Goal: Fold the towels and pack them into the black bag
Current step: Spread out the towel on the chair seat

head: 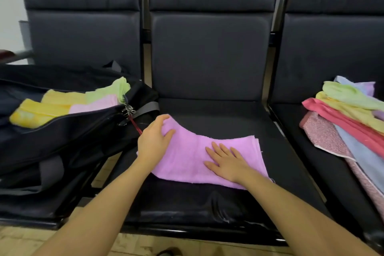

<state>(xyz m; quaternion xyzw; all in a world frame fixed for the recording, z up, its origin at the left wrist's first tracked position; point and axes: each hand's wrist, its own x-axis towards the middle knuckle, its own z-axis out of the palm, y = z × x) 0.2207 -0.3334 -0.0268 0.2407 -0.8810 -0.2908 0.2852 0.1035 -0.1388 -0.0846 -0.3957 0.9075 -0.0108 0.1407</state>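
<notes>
A row of three black padded leather-look seats [209, 58] fills most of the frame, each with a tall back split by a horizontal seam. Dark metal uprights [276, 16] stand in the gaps between the backs. The middle seat's cushion [187, 203] at lower centre is creased and shiny near its front edge, catching soft, even light. At the upper left a pale, plain wall [10, 6] shows beside the seats. Along the bottom edge runs a light wood-patterned floor [18, 241], also visible through the gap between left and middle seats.
</notes>
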